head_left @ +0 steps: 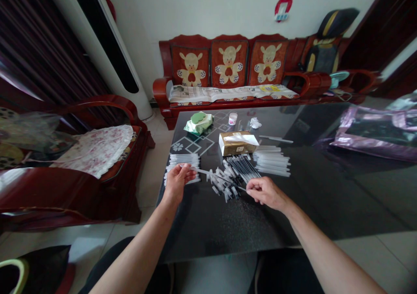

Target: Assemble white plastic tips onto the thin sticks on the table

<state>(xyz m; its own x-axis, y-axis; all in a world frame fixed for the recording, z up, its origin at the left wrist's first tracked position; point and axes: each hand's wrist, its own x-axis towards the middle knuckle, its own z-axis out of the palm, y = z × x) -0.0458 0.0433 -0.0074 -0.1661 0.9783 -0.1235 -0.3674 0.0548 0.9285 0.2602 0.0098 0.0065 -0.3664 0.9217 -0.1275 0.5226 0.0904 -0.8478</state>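
We set twelve o'clock straight ahead and take the heap of small caps as the dial's centre. Largest is the red-brown wooden sofa (162, 90) with bear-print cushions, at twelve, beyond our glossy black desk (211, 226). Between two and three o'clock lies a shiny purple plastic bag (374, 150). At one o'clock sits a gold-and-white cardboard box (240, 149); farther off at eleven, a green-and-white soft packet (199, 121).

Rows of slim white plastic tubes lie at ten (184, 158) and two (273, 168). Thin dark rods (243, 167) bunch between one and two, beside that heap of small white and dark caps (227, 191).

Our left hand (183, 179), at nine, pinches a single white tube (202, 171); our right hand (264, 193), near three, pinches one thin dark rod (240, 188). Both span the heap, roughly in line; whether the rod's tip is inside the tube, we cannot tell. We judge the step in hand to be lining these two up; the next move calls for steady, straight alignment and a light pinch.
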